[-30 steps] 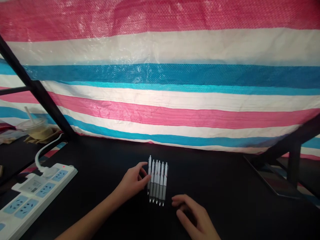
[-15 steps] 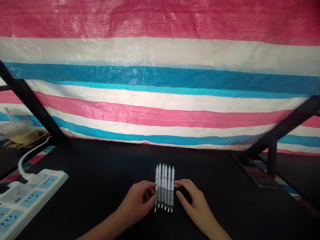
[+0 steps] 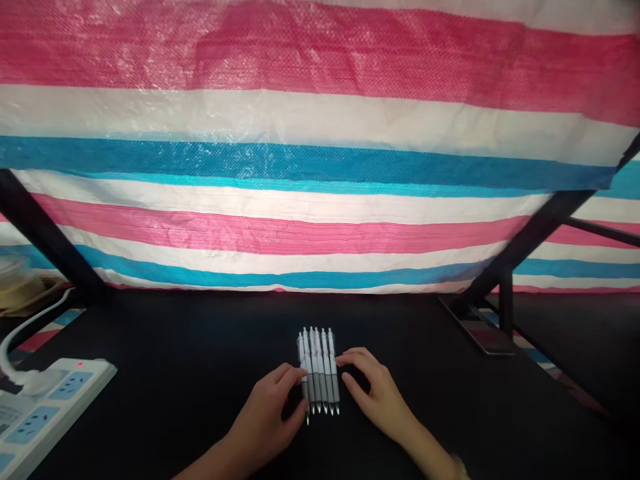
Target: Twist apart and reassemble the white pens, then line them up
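Observation:
Several white click pens point(image 3: 319, 370) with grey grips lie side by side in a row on the black table point(image 3: 200, 347), their silver tips pointing towards me. The leftmost pen sits slightly nearer to me than its neighbours. My left hand point(image 3: 265, 413) touches that pen's left side with fingertips and thumb, which stay apart from each other. On the other side, my right hand point(image 3: 377, 393) is open, with its index fingertip against or very close to the rightmost pen and its thumb spread below.
A white power strip point(image 3: 57, 413) with a plugged-in cable lies at left. A dark phone or tablet point(image 3: 480, 333) rests near the right frame bar point(image 3: 530, 233). Striped plastic sheeting point(image 3: 300, 120) hangs behind. A blurred cup point(image 3: 17, 280) stands at far left.
The view has turned slightly right, so everything sits further left. My left thumb has moved a little away from the fingertips. The row of pens looks much the same.

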The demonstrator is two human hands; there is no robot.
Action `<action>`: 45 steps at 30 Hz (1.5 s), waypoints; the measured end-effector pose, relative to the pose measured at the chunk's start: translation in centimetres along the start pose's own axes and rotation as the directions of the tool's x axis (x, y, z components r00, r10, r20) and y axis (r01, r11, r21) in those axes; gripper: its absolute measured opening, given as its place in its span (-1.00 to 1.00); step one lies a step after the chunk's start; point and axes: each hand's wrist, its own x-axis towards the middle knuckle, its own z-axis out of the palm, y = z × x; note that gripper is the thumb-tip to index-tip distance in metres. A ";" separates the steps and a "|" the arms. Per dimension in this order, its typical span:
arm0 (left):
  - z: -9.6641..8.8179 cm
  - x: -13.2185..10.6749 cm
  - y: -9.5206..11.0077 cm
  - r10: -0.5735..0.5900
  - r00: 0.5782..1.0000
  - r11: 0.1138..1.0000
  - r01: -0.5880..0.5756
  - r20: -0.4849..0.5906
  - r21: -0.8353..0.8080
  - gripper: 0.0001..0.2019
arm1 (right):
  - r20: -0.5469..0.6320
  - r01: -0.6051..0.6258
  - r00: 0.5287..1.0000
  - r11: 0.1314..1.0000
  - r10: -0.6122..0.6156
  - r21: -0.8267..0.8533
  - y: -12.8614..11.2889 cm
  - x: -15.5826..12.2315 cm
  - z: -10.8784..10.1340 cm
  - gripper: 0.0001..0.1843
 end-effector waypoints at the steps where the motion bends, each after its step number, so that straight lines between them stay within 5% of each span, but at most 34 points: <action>1: -0.1 0.0 0.0 0.012 1.000 1.000 -0.012 0.001 0.008 -0.70 | -0.002 0.005 1.000 1.000 -0.005 0.002 0.0 0.0 0.0 -0.80; 4: -0.4 0.0 0.1 0.034 0.999 0.999 -0.035 0.020 0.026 -0.65 | -0.007 0.018 1.000 1.000 -0.018 0.009 0.0 0.0 0.1 -0.80; 10: -0.8 -0.3 -0.4 0.102 0.985 0.992 -0.111 0.140 0.062 -0.16 | -0.039 0.032 0.999 0.999 -0.031 0.016 0.5 0.1 0.1 -0.80; 19: -0.4 0.2 -1.1 0.156 0.982 0.982 -0.167 0.107 0.094 -0.61 | -0.114 0.010 0.993 0.999 -0.006 0.032 1.4 0.3 0.1 -0.80; 31: 0.0 0.2 -1.6 0.245 0.965 0.949 -0.258 0.095 0.178 -0.69 | -0.166 -0.033 0.985 0.998 0.040 0.044 1.7 0.3 0.2 -0.82; 37: -0.7 0.9 -2.4 0.330 0.931 0.921 -0.281 -0.158 0.269 -0.84 | -0.169 -0.059 0.983 0.997 0.068 0.058 2.7 0.3 0.3 -0.86; 39: -1.0 1.3 -3.3 0.299 0.902 0.937 -0.215 -0.313 0.274 -0.87 | -0.160 -0.067 0.984 0.995 0.077 0.071 3.2 0.4 0.5 -0.83; 45: -1.8 1.6 -4.5 0.155 0.817 0.962 0.003 -0.556 0.273 -0.80 | -0.140 -0.105 0.983 0.988 0.121 0.117 4.2 0.8 0.7 -0.69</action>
